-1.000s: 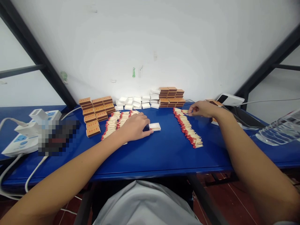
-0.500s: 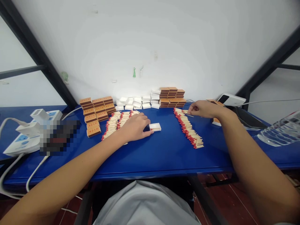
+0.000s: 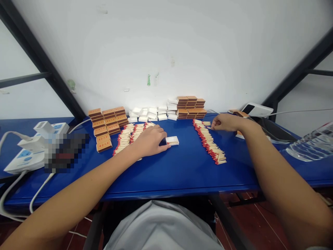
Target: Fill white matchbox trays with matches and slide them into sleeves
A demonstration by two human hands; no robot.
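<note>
Reaching over the glossy blue surface [image 3: 166, 173], you have your left hand [image 3: 152, 140] palm down, its fingers loosely curved around the left end of a small white cardboard tray [image 3: 176, 139]. The thumb tip lies at the tray's near left corner; whether it presses or merely rests there, you cannot tell from this view. The tray sits flat and open near the middle of the surface, with a few pale matchsticks [image 3: 171, 143] lying inside.

Your right hand [image 3: 224, 122] has its fingertips drawn together at the far end of a long slanting row of red-tipped wooden matches [image 3: 212, 146]. They meet the stick ends there, but whether a match is pinched between them is too small to tell.

Beneath and beside your left wrist lie two more bands of red-tipped matches [image 3: 125, 137]. To their left stand stepped stacks of orange-and-brown matchboxes [image 3: 111, 126]. Along the white wall [image 3: 166, 45] you have a heap of white cardboard trays [image 3: 149, 113], then another stack of brown-sided matchboxes [image 3: 191, 113]. A clear plastic bottle [image 3: 307, 147] lies beyond your right forearm, and a white power strip [image 3: 19, 161] sits far left.
</note>
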